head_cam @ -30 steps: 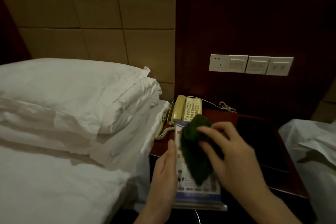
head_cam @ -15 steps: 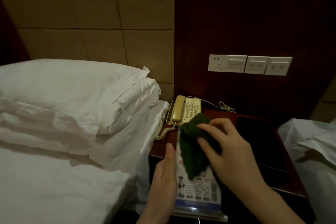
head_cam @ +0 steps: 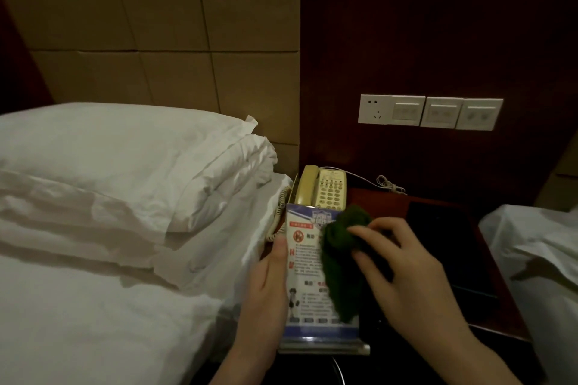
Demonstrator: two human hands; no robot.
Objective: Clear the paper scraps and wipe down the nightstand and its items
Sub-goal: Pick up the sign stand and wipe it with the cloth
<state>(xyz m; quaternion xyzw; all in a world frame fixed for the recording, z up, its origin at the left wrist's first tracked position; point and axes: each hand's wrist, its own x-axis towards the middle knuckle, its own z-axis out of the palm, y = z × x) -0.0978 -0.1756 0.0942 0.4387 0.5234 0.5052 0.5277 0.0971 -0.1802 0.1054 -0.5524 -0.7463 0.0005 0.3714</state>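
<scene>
At lower centre a printed sign card (head_cam: 305, 262) is gripped along its left edge by the left hand (head_cam: 266, 287), a green cloth (head_cam: 339, 255) is pinched against it by the right hand (head_cam: 403, 272), with the nightstand (head_cam: 488, 262) and a beige telephone (head_cam: 323, 187) behind.

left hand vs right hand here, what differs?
The left hand holds the printed sign by its left edge; the right hand presses the green cloth onto its face. Left fingers are mostly hidden behind the sign; right fingers spread over the cloth. Both work on the same sign.
</scene>
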